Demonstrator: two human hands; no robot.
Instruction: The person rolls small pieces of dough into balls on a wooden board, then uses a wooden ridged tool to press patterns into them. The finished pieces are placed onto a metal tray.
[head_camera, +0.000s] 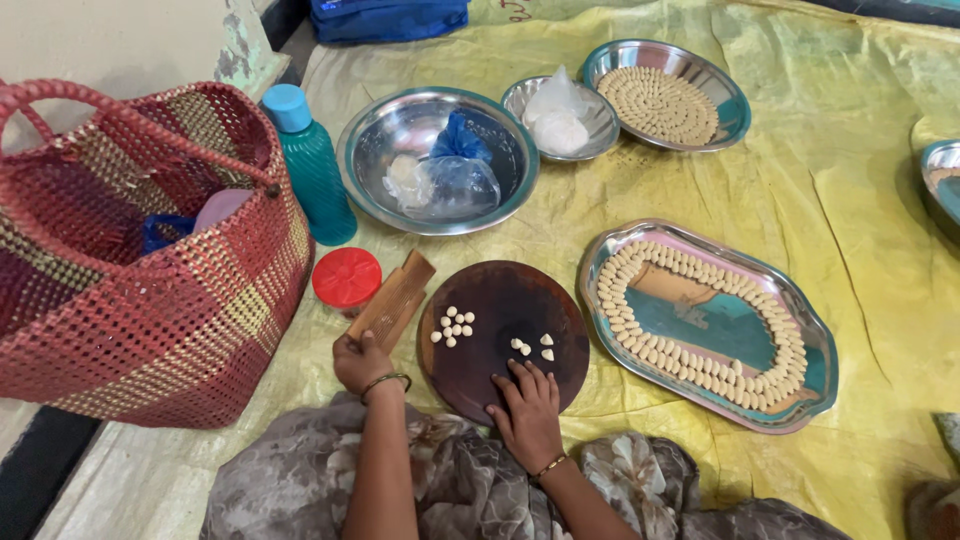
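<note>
Already our oval tray (612, 250) carries a ring of shaped pieces (790, 340), while our right hand (527, 412) presses closed fingers on the round board (500, 300) and our left hand (360, 362) grips the ridged wooden block (392, 298) at its left edge.

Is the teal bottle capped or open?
Capped. The teal bottle stands upright beside the woven basket, its light blue cap seated on the neck.

At lower centre, the right hand (527, 412) presses fingertips on a round dark wooden board (503, 335) dotted with small pale dough pieces (453, 325). The left hand (360, 362) grips a ridged wooden paddle (393, 299) (beside a red lid (347, 277)).
</note>
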